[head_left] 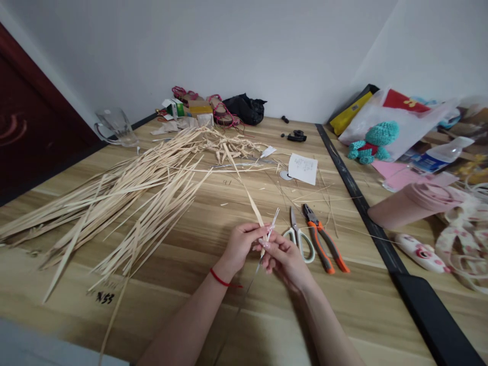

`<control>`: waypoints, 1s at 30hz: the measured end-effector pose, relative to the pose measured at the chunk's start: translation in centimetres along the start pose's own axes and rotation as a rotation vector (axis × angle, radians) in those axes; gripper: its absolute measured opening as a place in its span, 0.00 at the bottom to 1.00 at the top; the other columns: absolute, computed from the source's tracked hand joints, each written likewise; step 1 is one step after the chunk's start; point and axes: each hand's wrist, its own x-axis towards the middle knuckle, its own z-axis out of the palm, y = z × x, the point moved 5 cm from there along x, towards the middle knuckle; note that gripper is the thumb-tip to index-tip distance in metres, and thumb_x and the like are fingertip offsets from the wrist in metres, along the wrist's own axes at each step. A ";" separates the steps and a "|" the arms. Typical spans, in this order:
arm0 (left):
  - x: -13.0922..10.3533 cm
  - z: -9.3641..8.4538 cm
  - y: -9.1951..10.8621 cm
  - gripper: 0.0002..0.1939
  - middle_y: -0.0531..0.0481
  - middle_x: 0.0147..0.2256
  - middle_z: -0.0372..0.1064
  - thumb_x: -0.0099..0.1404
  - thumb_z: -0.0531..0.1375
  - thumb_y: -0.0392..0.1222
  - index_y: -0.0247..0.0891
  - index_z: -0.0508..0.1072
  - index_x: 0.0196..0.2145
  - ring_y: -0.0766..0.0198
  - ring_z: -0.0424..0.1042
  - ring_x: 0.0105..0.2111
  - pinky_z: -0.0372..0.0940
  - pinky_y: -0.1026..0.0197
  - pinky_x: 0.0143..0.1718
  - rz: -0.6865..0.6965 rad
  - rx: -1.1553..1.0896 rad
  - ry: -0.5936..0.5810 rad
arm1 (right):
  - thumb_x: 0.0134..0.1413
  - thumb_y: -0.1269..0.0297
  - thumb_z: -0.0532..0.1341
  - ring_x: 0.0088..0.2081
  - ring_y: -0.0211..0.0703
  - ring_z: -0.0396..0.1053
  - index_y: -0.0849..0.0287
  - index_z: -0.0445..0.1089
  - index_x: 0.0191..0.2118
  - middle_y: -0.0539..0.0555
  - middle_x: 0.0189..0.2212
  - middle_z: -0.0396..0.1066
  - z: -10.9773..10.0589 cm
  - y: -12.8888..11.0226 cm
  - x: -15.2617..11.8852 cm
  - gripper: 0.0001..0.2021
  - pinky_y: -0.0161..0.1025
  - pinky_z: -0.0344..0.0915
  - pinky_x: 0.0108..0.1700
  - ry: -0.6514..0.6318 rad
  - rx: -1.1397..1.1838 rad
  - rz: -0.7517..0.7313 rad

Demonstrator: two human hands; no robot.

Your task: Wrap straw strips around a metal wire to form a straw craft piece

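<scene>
My left hand [241,245], with a red string bracelet [223,280] at the wrist, pinches a flat pale straw strip [252,204] that slants up and away over the table. Close against it, my right hand [285,258] is closed on a few thin metal wires [275,217], laid beside the strip. The wires poke out above the fingers, and their long ends run down toward me between my forearms. Fingertips of both hands meet there, so the exact crossing of strip and wires is partly hidden. Just right of my right hand lie white-handled scissors [307,248] and orange-handled pliers [319,234].
A large heap of straw strips [129,162] spreads over the left. Farther back are a glass mug [118,127], a black bag [246,109] and a paper note [303,169]. On the right stand a pink tumbler [404,206], a turquoise crocheted doll [375,142] and a plastic bottle [438,155].
</scene>
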 end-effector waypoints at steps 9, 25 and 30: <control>-0.1 0.2 -0.2 0.18 0.54 0.17 0.64 0.50 0.65 0.47 0.31 0.77 0.35 0.75 0.56 0.13 0.47 0.70 0.14 -0.015 0.057 -0.059 | 0.42 0.67 0.69 0.18 0.32 0.69 0.65 0.73 0.28 0.56 0.27 0.76 0.1 -0.2 -0.1 0.07 0.25 0.67 0.20 0.006 0.052 0.042; -0.2 0.5 0.3 0.16 0.53 0.17 0.65 0.53 0.63 0.48 0.30 0.76 0.33 0.73 0.59 0.13 0.51 0.69 0.14 0.004 0.032 -0.176 | 0.44 0.65 0.67 0.15 0.32 0.66 0.64 0.72 0.26 0.57 0.27 0.76 0.4 0.1 -0.3 0.07 0.24 0.59 0.11 -0.021 0.094 0.055; 0.1 -0.1 0.5 0.18 0.52 0.18 0.66 0.53 0.63 0.52 0.30 0.76 0.30 0.72 0.61 0.15 0.54 0.68 0.16 0.031 0.097 -0.081 | 0.44 0.65 0.67 0.16 0.33 0.67 0.64 0.72 0.27 0.56 0.27 0.76 0.2 0.1 -0.2 0.07 0.27 0.63 0.15 -0.022 0.097 0.060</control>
